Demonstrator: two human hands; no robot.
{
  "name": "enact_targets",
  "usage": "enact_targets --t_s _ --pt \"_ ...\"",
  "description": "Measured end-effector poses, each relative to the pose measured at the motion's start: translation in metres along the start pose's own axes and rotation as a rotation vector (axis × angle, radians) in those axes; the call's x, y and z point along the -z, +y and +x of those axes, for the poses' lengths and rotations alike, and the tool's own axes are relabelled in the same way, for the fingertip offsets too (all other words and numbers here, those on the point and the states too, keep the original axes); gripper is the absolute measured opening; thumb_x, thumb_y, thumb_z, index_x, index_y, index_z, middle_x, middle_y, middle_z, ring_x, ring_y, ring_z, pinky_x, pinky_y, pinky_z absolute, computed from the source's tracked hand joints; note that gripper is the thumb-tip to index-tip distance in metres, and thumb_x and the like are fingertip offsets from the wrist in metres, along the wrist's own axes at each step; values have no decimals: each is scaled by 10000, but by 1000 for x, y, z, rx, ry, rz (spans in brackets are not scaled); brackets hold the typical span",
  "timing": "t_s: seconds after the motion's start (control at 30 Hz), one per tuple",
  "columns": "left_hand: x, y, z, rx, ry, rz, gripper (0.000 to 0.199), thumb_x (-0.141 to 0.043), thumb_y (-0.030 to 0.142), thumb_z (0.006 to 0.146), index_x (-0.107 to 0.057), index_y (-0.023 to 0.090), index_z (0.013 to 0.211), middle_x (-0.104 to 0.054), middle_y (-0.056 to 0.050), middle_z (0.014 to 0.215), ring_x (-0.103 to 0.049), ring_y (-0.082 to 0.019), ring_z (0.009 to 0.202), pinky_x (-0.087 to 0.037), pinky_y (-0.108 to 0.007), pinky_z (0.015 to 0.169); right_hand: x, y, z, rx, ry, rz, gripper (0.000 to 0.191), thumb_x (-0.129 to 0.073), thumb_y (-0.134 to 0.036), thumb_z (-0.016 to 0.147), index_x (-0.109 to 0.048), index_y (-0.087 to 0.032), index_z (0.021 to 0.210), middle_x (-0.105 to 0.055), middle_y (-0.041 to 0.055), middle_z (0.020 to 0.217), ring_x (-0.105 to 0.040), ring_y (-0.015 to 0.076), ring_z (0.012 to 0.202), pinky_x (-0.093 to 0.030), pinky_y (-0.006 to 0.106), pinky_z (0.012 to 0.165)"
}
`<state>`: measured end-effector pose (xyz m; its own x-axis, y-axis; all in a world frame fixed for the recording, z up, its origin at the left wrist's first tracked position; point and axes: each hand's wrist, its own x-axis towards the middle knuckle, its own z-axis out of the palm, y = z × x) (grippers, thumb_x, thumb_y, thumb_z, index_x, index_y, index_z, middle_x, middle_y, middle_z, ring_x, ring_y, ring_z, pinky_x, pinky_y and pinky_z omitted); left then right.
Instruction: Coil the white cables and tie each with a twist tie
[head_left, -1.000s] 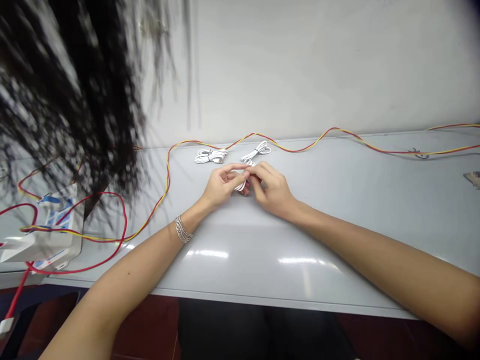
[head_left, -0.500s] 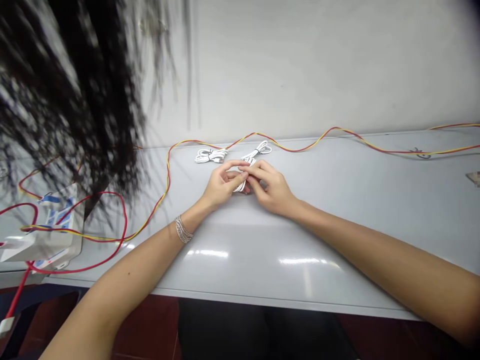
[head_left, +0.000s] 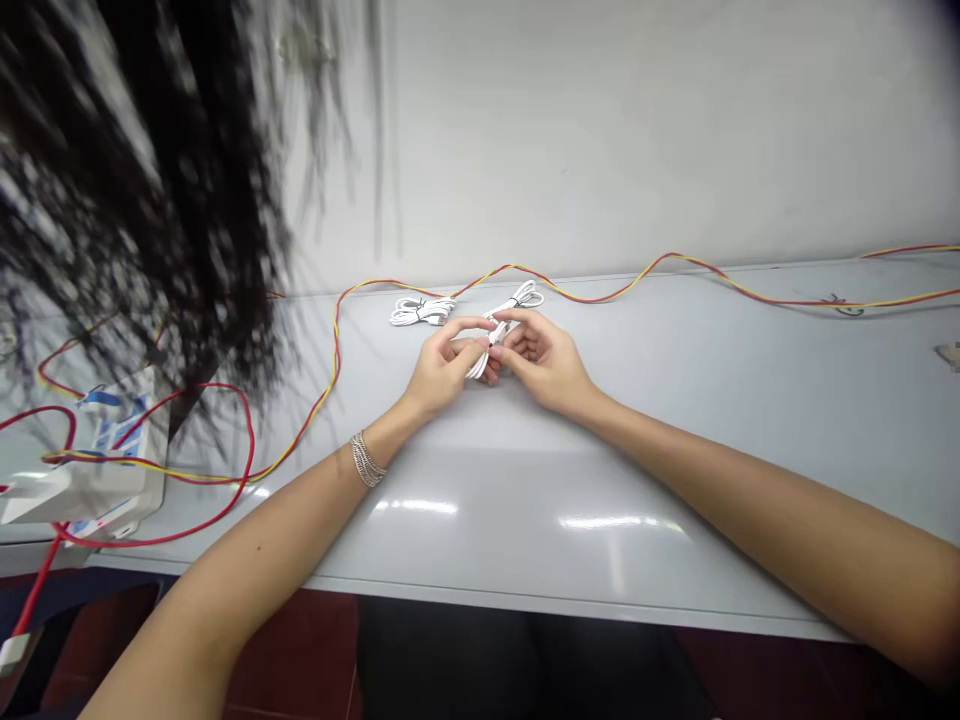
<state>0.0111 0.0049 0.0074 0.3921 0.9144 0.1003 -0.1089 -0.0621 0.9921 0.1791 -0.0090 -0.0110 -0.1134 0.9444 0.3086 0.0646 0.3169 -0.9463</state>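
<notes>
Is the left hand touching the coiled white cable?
Touching: the head view shows the left hand with its fingers curled against the coiled white cable.

Here's the left hand (head_left: 444, 365) and right hand (head_left: 541, 362) meeting mid-frame, curled inward, close together, the left arm (head_left: 255, 530) and right arm (head_left: 750, 510) angling in wide!

Grey table (head_left: 600, 540), coiled white cable (head_left: 421, 312) near back edge, second white cable (head_left: 521, 298) just beside it, twisted red-yellow wire (head_left: 600, 299) along back, white box (head_left: 97, 480) at left end
</notes>
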Motion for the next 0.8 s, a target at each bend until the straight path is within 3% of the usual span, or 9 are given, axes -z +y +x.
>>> enact_targets --t_s 0.33,0.53,0.67,0.73,0.8 --pt "2 0 2 13 9 20 256 -640 307 842 -638 172 1059 -691 2 623 -679 -158 566 -553 -278 631 -1 -1 0 2 34 43 426 -792 -344 750 -610 -221 1115 -627 -45 709 -605 130 626 -514 286 624" --pt "6 3 3 69 -39 -97 275 -665 289 801 -655 158 1043 -695 -14 666 -677 -163 593 -561 -291 628 0 -2 1 -78 105 -51 597 -831 -393 699 -588 -212 1214 -594 -57 677 -574 128 601 -488 286 607" --pt "8 6 5 147 -68 -167 271 -650 299 815 -653 147 1040 -685 -28 634 -640 -154 539 -525 -269 562 1 0 6 -148 83 33 484 -818 -459 698 -597 -210 1050 -627 -33 718 -565 121 576 -484 290 586" --pt "11 5 6 161 -34 -117 277 -627 330 841 -653 155 1054 -660 -18 598 -600 -148 483 -490 -267 517 2 0 8 -164 110 81 463 -825 -472 679 -565 -216 965 -627 -31 714 -550 117 554 -467 278 545" --pt "16 3 10 99 113 18 271 -613 380 861 -665 171 1025 -630 -7 586 -568 -147 466 -457 -270 494 3 1 9 -157 157 106 466 -836 -470 660 -524 -226 906 -585 -46 671 -514 110 516 -429 261 486"
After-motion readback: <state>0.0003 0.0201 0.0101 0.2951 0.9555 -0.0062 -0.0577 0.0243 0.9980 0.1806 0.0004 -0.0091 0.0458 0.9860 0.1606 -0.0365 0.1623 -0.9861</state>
